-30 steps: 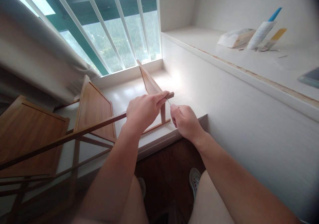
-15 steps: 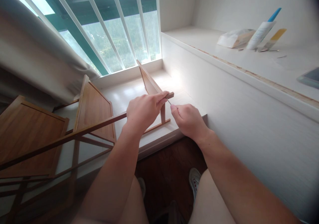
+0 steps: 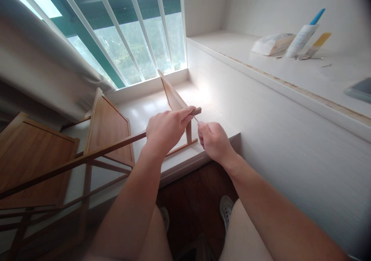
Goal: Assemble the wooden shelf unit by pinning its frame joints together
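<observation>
A wooden shelf rack lies on its side, its long rail (image 3: 116, 145) running from the lower left up to the middle. My left hand (image 3: 166, 127) is closed around this rail near its far end, where a short stub sticks out past the fingers. To its right, my right hand (image 3: 214, 139) is a fist around a thin metal rod-like tool (image 3: 195, 118). Its shaft points up and left to the rail by my left fingertips; the tip and any handle are hidden. Slatted shelf panels (image 3: 111, 129) stand on edge between the rails.
A white ledge (image 3: 150, 102) carries the rack below a barred window (image 3: 127, 48). On the higher counter (image 3: 240, 44) at right stand a white tube (image 3: 301, 40), a yellow-handled brush-like tool (image 3: 319, 44), a plastic bag (image 3: 271, 44) and small metal pieces. A curtain (image 3: 43, 60) hangs at left.
My right fist has turned slightly at the wrist, its fingers curling lower around the tool. My left hand keeps its hold on the rail. The whole view has shifted a little.
</observation>
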A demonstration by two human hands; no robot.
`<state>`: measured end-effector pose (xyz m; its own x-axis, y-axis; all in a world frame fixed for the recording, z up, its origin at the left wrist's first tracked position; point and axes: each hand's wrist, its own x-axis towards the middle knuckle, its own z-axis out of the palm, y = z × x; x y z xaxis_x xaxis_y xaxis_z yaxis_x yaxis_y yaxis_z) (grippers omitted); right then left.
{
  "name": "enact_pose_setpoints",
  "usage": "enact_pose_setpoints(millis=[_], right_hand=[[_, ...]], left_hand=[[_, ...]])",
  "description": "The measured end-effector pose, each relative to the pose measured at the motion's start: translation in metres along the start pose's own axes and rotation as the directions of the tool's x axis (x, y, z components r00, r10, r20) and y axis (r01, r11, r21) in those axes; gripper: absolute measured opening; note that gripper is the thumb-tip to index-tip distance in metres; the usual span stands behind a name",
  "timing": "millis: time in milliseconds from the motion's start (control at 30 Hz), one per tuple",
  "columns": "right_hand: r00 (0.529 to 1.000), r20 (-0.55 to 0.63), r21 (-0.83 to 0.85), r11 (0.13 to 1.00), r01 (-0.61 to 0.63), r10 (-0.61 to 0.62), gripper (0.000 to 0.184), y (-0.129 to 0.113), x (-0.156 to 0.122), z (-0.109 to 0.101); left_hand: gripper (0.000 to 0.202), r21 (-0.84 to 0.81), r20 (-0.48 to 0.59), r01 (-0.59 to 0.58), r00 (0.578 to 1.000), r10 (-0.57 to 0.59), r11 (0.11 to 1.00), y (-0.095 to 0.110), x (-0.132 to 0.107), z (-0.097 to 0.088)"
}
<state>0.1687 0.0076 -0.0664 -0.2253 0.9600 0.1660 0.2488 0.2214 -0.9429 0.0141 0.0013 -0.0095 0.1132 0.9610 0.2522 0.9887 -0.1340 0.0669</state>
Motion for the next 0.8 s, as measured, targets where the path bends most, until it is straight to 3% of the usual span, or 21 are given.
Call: enact_pose_setpoints(millis=[67,167,267,600,800], right_hand=[[0.996,0.017,0.195,0.977,-0.09,0.088,0.045,-0.001,0.0,0.003],[0.979,0.098,0.454,0.867,-0.205,0.18,0.041,-0.005,0.0,0.006],[0.968,0.154,0.55,0.796,-0.252,0.2,0.04,-0.008,-0.001,0.007],[0.971,0.141,0.451,0.86,-0.238,0.195,0.041,-0.012,-0.006,0.001],[0.988,0.08,0.266,0.952,-0.149,0.133,0.046,-0.005,-0.004,0.001]], left_hand=[[0.038,0.005,-0.006,-0.002,1.0,0.002,1.0,0.0,0.0,0.0],[0.038,0.011,-0.003,0.0,1.0,0.0,1.0,0.001,0.0,0.0],[0.039,0.019,0.0,-0.003,1.0,0.003,1.0,0.001,0.0,0.0],[0.038,0.027,-0.037,-0.021,0.999,0.022,0.999,-0.002,0.0,0.003],[0.038,0.027,-0.04,-0.023,0.999,0.024,0.999,-0.003,0.001,0.004]])
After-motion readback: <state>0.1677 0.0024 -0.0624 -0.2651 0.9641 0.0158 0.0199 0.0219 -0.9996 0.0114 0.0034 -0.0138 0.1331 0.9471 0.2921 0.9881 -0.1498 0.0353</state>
